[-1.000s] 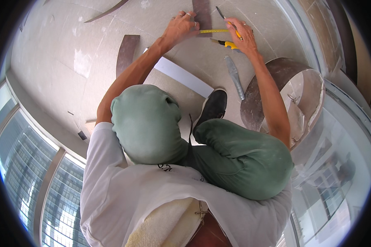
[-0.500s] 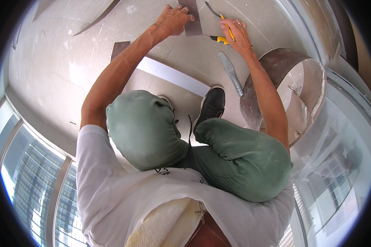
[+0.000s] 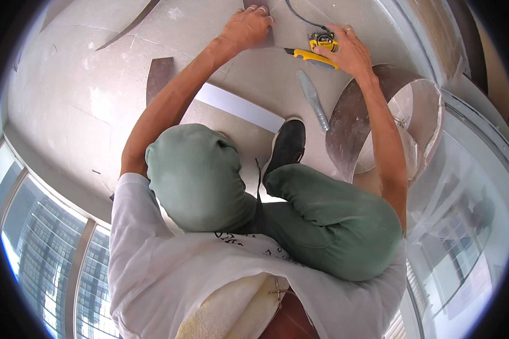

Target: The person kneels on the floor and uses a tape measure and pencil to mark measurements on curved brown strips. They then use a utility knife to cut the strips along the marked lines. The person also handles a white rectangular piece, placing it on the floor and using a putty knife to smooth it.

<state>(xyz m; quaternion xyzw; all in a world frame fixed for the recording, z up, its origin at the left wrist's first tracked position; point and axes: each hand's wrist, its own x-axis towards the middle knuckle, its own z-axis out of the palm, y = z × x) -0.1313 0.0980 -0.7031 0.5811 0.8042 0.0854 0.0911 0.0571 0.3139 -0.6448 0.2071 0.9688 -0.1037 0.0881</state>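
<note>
At the top, my left hand (image 3: 246, 28) bears on a dark brown strip (image 3: 264, 35), its fingers bunched together over it; part of the strip lies hidden under them. My right hand (image 3: 352, 53) is to the right, thumb and fingers closed around a yellow-and-black tape measure (image 3: 321, 40). Just below that lies a knife-like tool with a yellow and black handle (image 3: 311, 57), its thin blade pointing toward the strip. Nearer to me a grey tool with a pointed blade (image 3: 313, 99) rests on the floor.
A pale flat strip (image 3: 240, 106) with a dark end piece (image 3: 159, 76) lies before my feet. On the right stands a coiled brown band (image 3: 350, 107) beside the glass. A curved strip (image 3: 131, 25) lies at upper left, and a dark cord (image 3: 302, 17) at the top.
The pencil seen in my right hand is out of sight, and the hand now holds the tape measure, slightly farther right. My left hand has shifted a little right, its fingers drawn closer together.
</note>
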